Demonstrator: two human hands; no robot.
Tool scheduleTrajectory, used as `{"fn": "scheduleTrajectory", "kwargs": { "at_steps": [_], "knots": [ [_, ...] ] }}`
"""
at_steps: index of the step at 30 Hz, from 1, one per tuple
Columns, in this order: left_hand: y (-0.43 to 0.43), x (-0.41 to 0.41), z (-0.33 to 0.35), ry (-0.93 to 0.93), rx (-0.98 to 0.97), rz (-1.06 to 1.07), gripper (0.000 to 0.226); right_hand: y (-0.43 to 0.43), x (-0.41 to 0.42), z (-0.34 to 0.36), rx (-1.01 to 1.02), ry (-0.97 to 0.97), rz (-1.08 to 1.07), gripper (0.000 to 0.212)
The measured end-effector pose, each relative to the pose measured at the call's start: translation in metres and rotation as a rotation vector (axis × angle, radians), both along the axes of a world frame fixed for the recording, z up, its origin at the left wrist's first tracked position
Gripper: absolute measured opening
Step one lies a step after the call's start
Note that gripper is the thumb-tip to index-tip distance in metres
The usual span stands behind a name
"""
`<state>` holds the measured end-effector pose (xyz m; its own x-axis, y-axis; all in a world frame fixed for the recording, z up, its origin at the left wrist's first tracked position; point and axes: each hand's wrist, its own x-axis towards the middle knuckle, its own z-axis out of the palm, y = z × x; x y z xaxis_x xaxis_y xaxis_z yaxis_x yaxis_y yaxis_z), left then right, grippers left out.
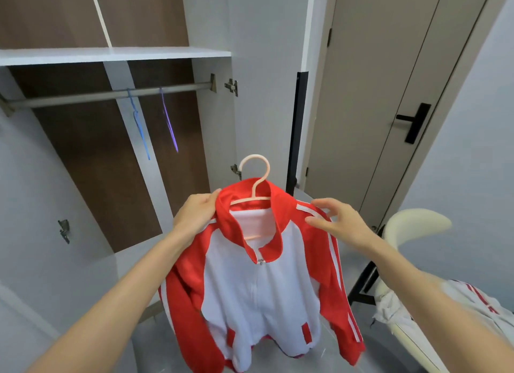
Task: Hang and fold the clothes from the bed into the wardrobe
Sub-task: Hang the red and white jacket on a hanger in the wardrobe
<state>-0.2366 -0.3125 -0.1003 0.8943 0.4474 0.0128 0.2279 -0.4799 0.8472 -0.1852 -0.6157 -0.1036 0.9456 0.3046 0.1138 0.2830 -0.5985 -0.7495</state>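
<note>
Evidently mid-task, the jacket (261, 283) at centre frame was on its hanger (254, 175) but not yet on the wardrobe rail (83, 97) at upper left, with the left hand (196, 214) gripping its collar, the right hand (336, 222) open at its shoulder, and another garment (478, 303) waiting at lower right.

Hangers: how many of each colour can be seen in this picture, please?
Blue hanger: 1, on the rail
Purple hanger: 1, on the rail
Pink hanger: 1, inside the red and white jacket
Total: 3
</note>
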Motion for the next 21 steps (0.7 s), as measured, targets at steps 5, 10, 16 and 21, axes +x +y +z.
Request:
{"fn": "scheduleTrajectory", "kwargs": {
  "at_steps": [5,10,16,21],
  "knots": [
    [0.000,-0.004,0.007,0.049,0.190,0.002,0.055,-0.005,0.000,-0.028,-0.279,-0.140,-0.108,0.017],
    [0.006,-0.014,0.019,-0.034,0.405,0.048,0.055,0.006,-0.005,-0.042,-0.630,-0.279,-0.007,0.024],
    [0.022,-0.023,0.026,-0.091,0.420,0.088,0.048,0.023,-0.009,-0.039,-0.610,-0.340,0.076,0.027],
    [0.033,-0.037,0.023,-0.112,0.323,0.084,0.046,0.029,-0.010,-0.027,-0.732,-0.441,0.114,0.026]
  ]
}}
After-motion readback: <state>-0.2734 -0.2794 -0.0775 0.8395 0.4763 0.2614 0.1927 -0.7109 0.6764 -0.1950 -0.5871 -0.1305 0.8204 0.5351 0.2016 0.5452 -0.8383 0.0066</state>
